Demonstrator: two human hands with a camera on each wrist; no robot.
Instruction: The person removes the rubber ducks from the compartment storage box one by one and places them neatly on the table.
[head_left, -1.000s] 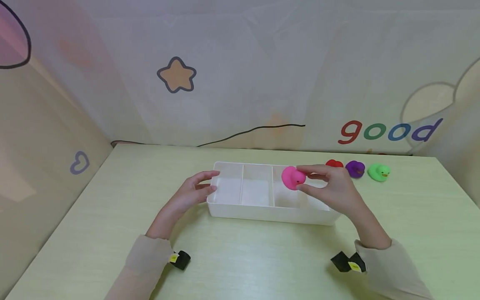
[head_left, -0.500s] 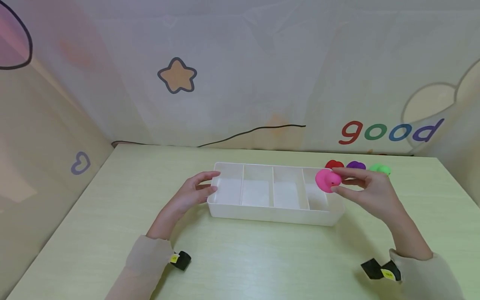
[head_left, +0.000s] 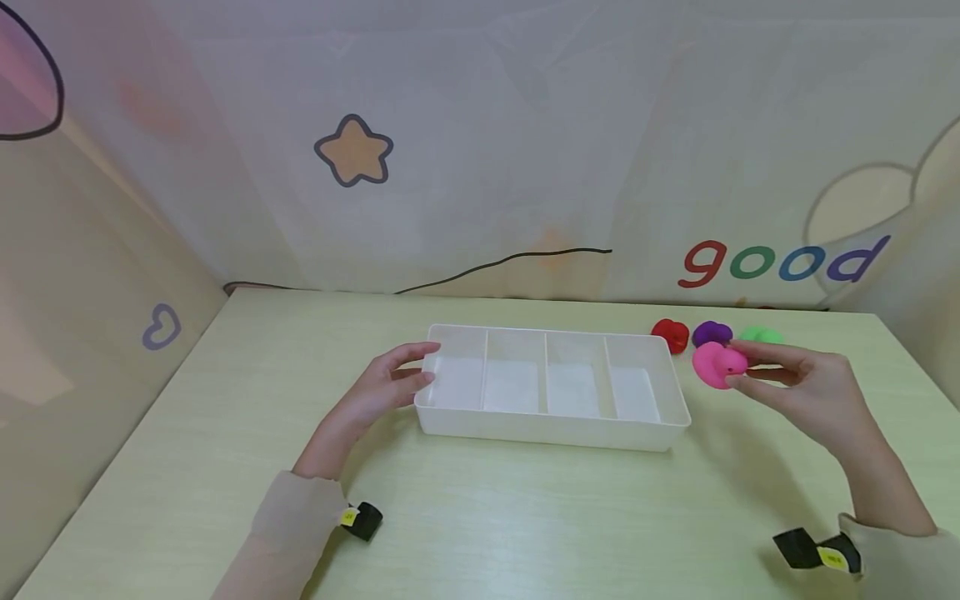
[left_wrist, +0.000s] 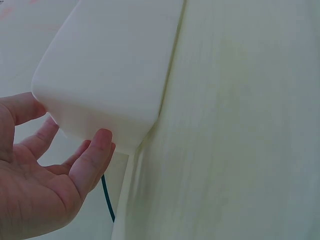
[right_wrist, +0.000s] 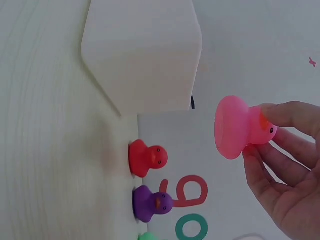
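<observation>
My right hand (head_left: pixel 810 392) pinches a pink rubber duck (head_left: pixel 712 366) by its head, between thumb and fingertips. The duck is held in the air just past the right end of a long white divided box (head_left: pixel 555 427); its flat base shows in the right wrist view. At the box's left end, my left hand (head_left: pixel 382 383) rests its fingertips on the end wall, the fingers spread and slightly bent. Those fingers (left_wrist: pixel 92 160) touch the smooth outer wall in the left wrist view. No object shows in the box's compartments.
Behind the pink duck, a red duck (head_left: pixel 672 336), a purple duck (head_left: pixel 711 333) and a partly hidden green duck (head_left: pixel 761 335) stand in a row near the table's back edge. A printed cloth (head_left: pixel 480 167) hangs behind the pale table (head_left: pixel 525 517).
My right hand has carried the pink duck rightward, from over the box to beyond its right end. The left hand and the box have stayed in place.
</observation>
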